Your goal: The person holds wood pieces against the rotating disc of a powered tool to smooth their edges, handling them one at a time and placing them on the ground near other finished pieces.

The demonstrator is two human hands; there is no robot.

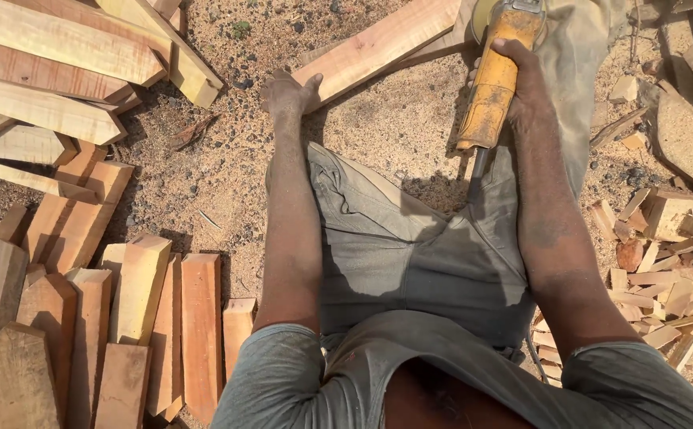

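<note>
On the far left, long pale boards (pixel 52 79) lie stacked in a pile, and below them short wood blocks (pixel 124 326) lie side by side on the sandy ground (pixel 203 183). Next comes the left hand (pixel 289 91). Its fingers are spread and curled over the near end of a long plank (pixel 378 44), which lies on the ground and slants up toward the top of the picture. The hand is pressing on the plank end more than wrapping around it. In the middle you can see the person's grey trousers (pixel 410 246) and grey shirt (pixel 299 381), both dusty. Further right, the right hand (pixel 525 83) is closed tight around the body of a yellow grinder (pixel 493 79). The grinder points up toward the far end of the plank, and its dark cord hangs down by the leg. On the far right, lots of small wood scraps (pixel 664 270) lie in a heap on the sand.
</note>
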